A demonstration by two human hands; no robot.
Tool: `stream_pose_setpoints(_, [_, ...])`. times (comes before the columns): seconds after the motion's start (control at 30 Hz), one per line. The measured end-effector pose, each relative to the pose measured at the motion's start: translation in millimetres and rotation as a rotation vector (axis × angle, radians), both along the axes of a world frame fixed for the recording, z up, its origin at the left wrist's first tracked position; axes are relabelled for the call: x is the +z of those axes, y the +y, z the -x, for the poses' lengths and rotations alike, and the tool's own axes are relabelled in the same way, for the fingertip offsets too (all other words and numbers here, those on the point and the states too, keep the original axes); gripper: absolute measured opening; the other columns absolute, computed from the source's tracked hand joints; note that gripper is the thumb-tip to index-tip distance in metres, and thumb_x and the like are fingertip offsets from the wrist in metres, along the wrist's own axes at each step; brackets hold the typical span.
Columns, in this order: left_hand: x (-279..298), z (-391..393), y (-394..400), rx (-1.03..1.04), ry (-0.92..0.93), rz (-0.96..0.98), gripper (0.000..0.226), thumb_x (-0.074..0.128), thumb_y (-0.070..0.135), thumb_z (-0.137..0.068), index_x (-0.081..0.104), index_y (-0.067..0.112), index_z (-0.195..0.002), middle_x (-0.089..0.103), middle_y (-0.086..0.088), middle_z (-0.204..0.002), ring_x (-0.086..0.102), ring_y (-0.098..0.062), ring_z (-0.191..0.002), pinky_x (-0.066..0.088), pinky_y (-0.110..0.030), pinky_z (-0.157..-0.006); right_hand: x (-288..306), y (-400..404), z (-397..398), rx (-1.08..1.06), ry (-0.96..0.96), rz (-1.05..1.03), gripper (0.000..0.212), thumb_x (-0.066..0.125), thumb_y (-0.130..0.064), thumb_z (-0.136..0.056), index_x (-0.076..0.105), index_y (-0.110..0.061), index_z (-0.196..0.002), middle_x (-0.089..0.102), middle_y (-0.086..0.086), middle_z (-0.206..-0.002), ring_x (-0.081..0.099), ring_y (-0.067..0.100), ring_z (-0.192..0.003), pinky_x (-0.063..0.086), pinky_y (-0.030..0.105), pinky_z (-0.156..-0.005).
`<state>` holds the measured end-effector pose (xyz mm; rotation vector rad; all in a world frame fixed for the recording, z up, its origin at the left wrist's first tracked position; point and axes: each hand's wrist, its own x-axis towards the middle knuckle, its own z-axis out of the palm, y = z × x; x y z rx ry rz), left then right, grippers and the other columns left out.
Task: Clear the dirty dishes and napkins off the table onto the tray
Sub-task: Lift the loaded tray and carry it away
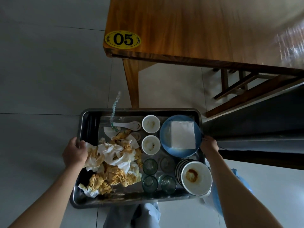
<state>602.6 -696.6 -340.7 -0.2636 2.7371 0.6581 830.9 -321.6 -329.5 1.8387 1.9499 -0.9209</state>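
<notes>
You're gripping the metal tray [164, 111] at both ends, left hand [74, 153] curled over its left rim, right hand [209, 144] on the right rim. It's carrying crumpled stained napkins [113, 163], glasses [150, 166], stacked plates [196, 177], a blue plate [166, 134]. Wooden table [197, 27] sitting beyond.

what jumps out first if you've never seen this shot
A loaded metal tray held over the floor, left hand and right hand gripping its sides. On it, stained napkins fill the left; blue plate sits far right. Beyond stands the wooden table, its yellow 05 sticker cornered.
</notes>
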Motion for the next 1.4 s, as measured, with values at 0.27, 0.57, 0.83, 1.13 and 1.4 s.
stream_pose_setpoints(0.27, [-9, 1, -2, 0.05, 0.034, -0.009, 0.035, 0.043, 0.015, -0.097, 0.053, 0.001, -0.127, 0.056, -0.025, -0.126, 0.051, -0.042, -0.116, 0.038, -0.043, -0.099, -5, 4, -10, -0.103, 0.099, 0.042, 0.03, 0.05, -0.027, -0.095, 0.064, -0.003, -0.108, 0.064, 0.022, -0.1, 0.058, 0.035, -0.087, 0.049, 0.04, -0.078])
stream_pose_setpoints(0.57, [-21, -4, -6, 0.047, 0.069, -0.066, 0.037, 0.04, 0.015, -0.098, 0.048, 0.006, -0.133, 0.054, -0.021, -0.13, 0.048, -0.041, -0.12, 0.035, -0.043, -0.102, -12, -1, -16, -0.276, 0.321, 0.091, 0.027, 0.052, -0.012, -0.091, 0.062, -0.011, -0.116, 0.063, 0.019, -0.106, 0.058, 0.038, -0.1, 0.049, 0.051, -0.091])
stream_pose_setpoints(0.83, [-26, -7, -11, -0.013, 0.121, -0.072, 0.037, 0.04, 0.014, -0.098, 0.048, 0.005, -0.133, 0.056, -0.023, -0.127, 0.051, -0.042, -0.116, 0.037, -0.045, -0.099, -15, -4, -18, -0.303, 0.386, 0.056, 0.034, 0.047, -0.009, -0.094, 0.056, -0.011, -0.127, 0.058, 0.018, -0.12, 0.051, 0.023, -0.091, 0.041, 0.028, -0.076])
stream_pose_setpoints(1.13, [-21, -6, -10, -0.066, 0.116, -0.041, 0.036, 0.042, 0.009, -0.097, 0.047, 0.001, -0.132, 0.056, -0.027, -0.125, 0.051, -0.044, -0.115, 0.039, -0.046, -0.098, -15, -5, -16, -0.348, 0.393, 0.058, 0.033, 0.048, -0.009, -0.093, 0.058, -0.015, -0.125, 0.059, 0.017, -0.118, 0.052, 0.024, -0.086, 0.043, 0.024, -0.059])
stream_pose_setpoints(1.4, [-17, -7, -7, -0.038, 0.123, -0.034, 0.036, 0.042, 0.008, -0.097, 0.048, 0.002, -0.132, 0.056, -0.026, -0.124, 0.051, -0.044, -0.114, 0.039, -0.046, -0.098, -16, -8, -14, -0.409, 0.42, 0.051, 0.034, 0.049, -0.005, -0.092, 0.059, -0.013, -0.124, 0.06, 0.016, -0.116, 0.052, 0.022, -0.089, 0.044, 0.03, -0.074])
